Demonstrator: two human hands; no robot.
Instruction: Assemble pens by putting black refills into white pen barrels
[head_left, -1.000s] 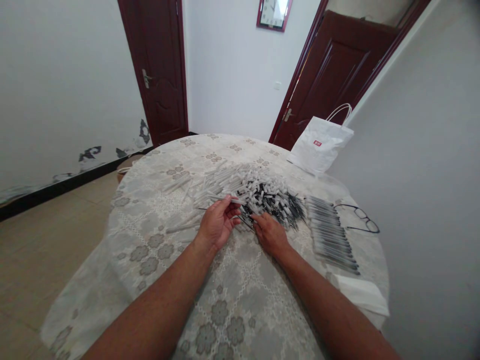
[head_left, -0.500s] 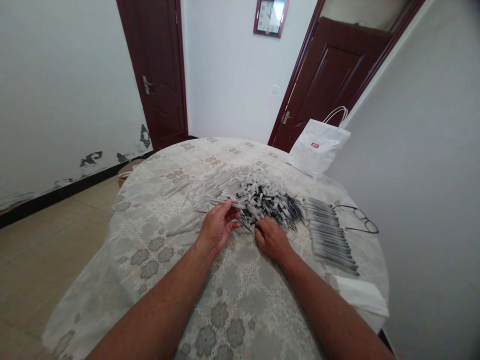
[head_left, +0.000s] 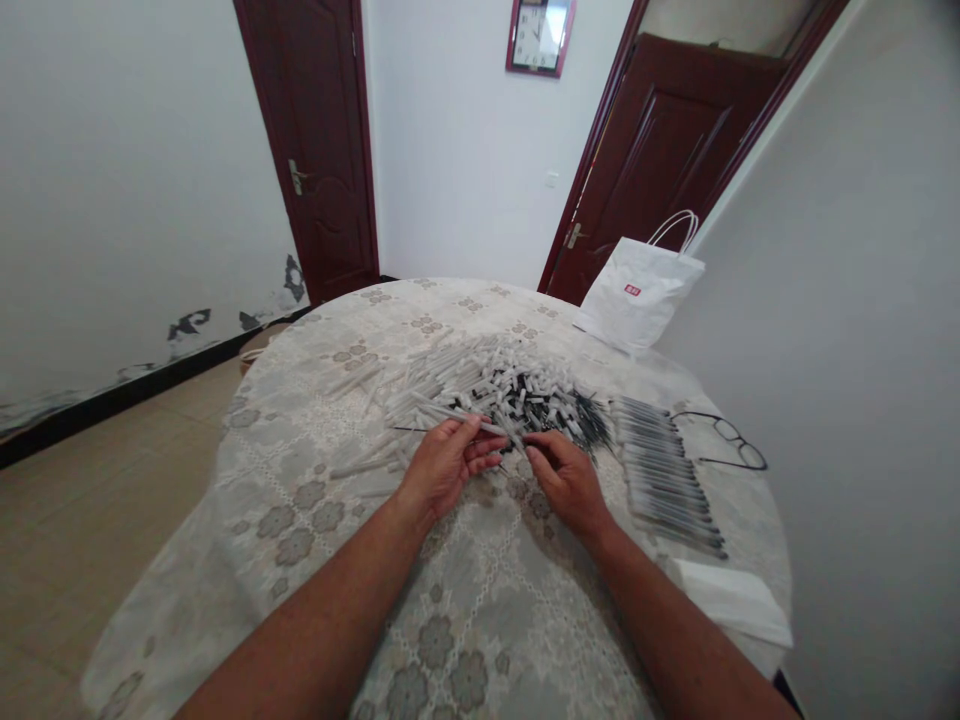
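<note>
White tube (head_left: 491, 428) in the left hand (head_left: 444, 464) is now nearer the right hand (head_left: 568, 482).

Clock (head_left: 540, 38), upper middle; doors (head_left: 311, 130), upper left and upper right; bag (head_left: 639, 295) and glasses (head_left: 729, 436), right.

red label (head_left: 632, 290) on white bag (head_left: 643, 310), characters too small to read, hour numerals on wall clock (head_left: 537, 40)

Soft, dim indoor light, pale glare on the clock glass (head_left: 539, 37), slight blur, wide-angle edge distortion.
</note>
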